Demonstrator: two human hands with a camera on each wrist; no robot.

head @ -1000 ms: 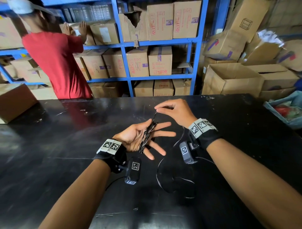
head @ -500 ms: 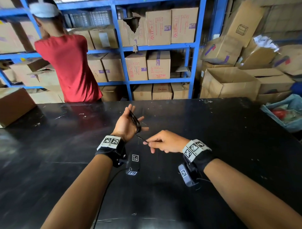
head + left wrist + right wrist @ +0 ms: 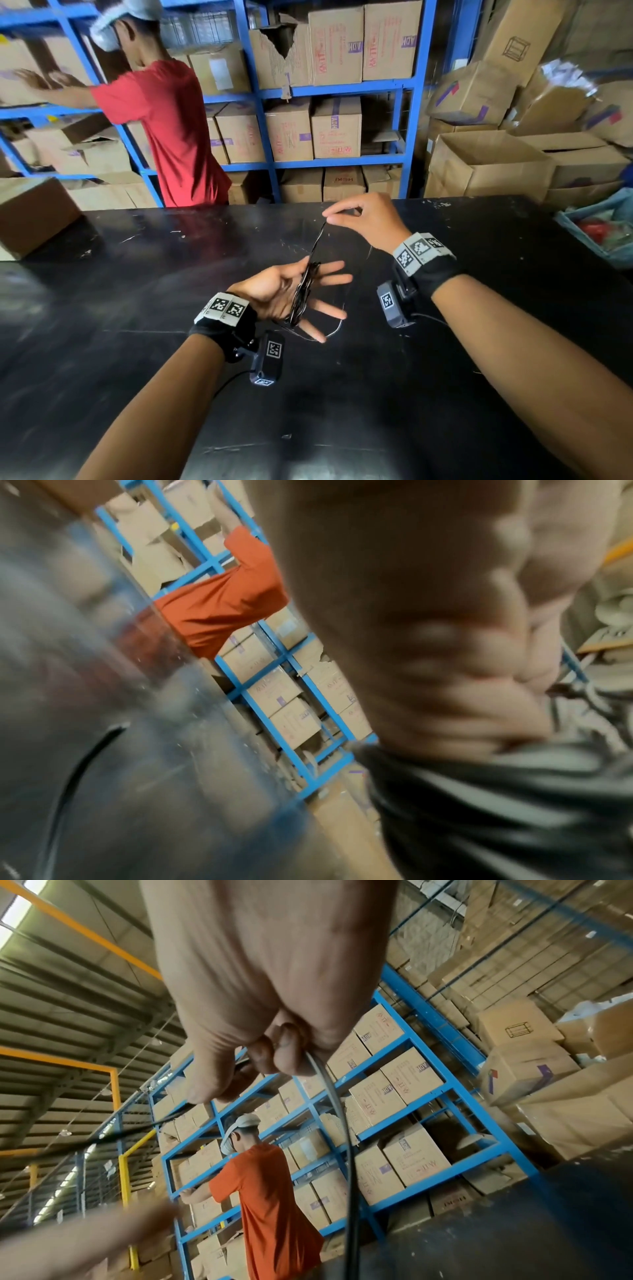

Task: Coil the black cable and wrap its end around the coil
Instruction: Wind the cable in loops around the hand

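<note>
Over on the left a person in a red shirt (image 3: pixel 174 130) is reaching into the blue shelving (image 3: pixel 270 92), which is stacked with cardboard boxes (image 3: pixel 335 126), nothing to do with the job in hand.

Nearer, above the black table (image 3: pixel 120 342), the left hand (image 3: pixel 291 291) lies palm up with its fingers spread and straight, serving as a former. The coil (image 3: pixel 303 294) of black cable (image 3: pixel 317 245) sits across that palm in a tight bundle of turns, running from the thumb side down past the little finger. I think the thumb is helping to pin it, though the blur in the left wrist view makes that hard to be sure of.

From the coil one strand rises taut to the right hand (image 3: pixel 366 222), which pinches it between thumb and forefinger, the other fingers curled in. A slack tail loops down behind that hand toward the table.

The cable looks thin, light and limp, with a little spring in it, so the turns would likely slump or spread if tension goes. Best taken as it is: pinched near the coil, with the bundle pressed at its middle when the end goes round.
</note>
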